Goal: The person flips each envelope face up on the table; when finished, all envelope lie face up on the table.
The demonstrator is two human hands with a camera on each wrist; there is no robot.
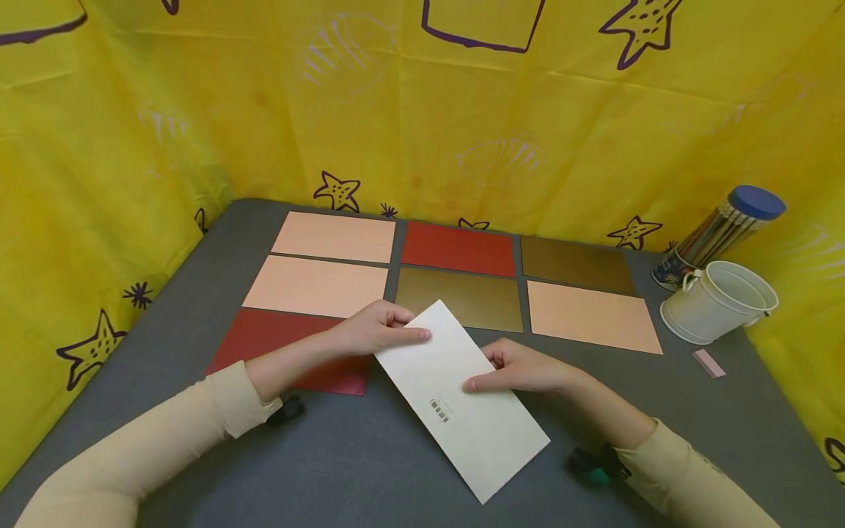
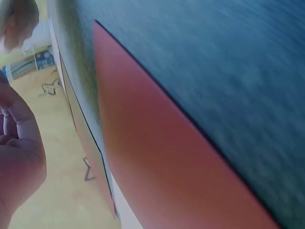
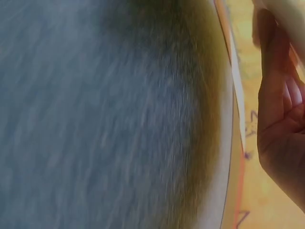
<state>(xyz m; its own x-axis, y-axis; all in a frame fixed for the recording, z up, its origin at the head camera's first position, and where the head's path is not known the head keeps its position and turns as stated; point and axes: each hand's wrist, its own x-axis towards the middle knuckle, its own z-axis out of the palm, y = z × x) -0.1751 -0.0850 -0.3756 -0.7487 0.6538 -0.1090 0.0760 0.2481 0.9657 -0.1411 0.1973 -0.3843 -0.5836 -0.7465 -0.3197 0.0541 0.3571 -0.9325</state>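
Note:
A white oblong card with a small printed barcode is held up at a slant over the table. My left hand pinches its upper left edge, thumb on the face and fingers behind. My right hand grips the long right edge the same way, thumb lying flat near the middle. Below my left forearm lies a red sheet, partly hidden by the arm. The left wrist view shows that red sheet close up beside my left hand. In the right wrist view, my right hand is at the right edge.
Coloured sheets lie in rows: peach ones, a red one and gold-brown ones. At the right stand a white bucket and a tub of pencils, with a pink eraser in front. A yellow curtain surrounds the grey table.

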